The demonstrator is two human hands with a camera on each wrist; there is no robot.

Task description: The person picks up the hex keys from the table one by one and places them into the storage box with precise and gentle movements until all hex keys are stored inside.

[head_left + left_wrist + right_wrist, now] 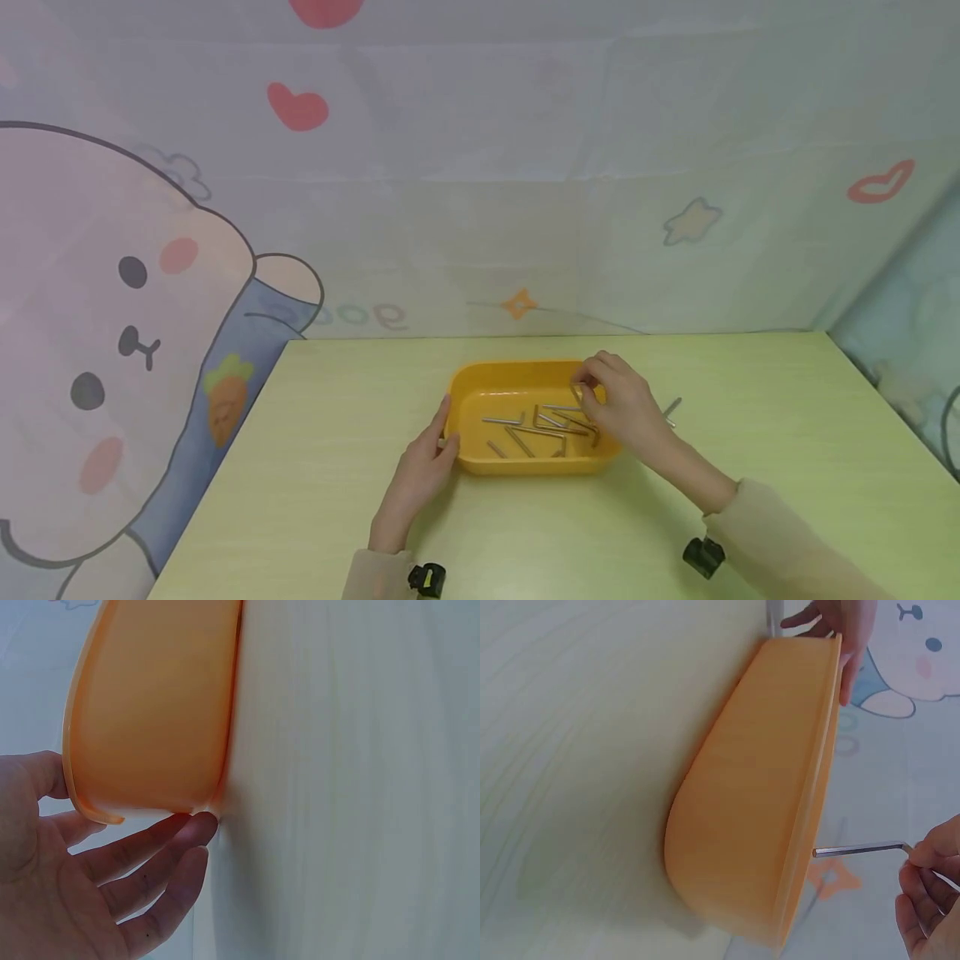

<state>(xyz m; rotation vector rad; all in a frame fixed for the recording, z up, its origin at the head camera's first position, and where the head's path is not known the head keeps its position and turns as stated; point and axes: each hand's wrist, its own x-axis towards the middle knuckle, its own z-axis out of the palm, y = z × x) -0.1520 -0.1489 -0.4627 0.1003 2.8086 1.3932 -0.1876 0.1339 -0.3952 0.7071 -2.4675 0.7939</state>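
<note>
A yellow plastic tray (525, 467) stands on the table with several metal Allen keys (551, 432) scattered over its floor. At the tray's left end my left hand (420, 473) grips it, the thumb at the rim and the fingers (150, 874) against the outer wall. Over the tray's right end, my right hand (624, 407) pinches an L-shaped Allen key (859, 849) by its bent end between thumb and fingertips. The key's long arm hangs clear of the hand, close over the rim in the right wrist view.
To the right of the tray, partly hidden behind my right hand, metal keys (672, 407) lie on the pale wooden table (315, 483). A printed cloth (487, 208) hangs behind the table's back edge. Each sleeve carries a small black camera (703, 557).
</note>
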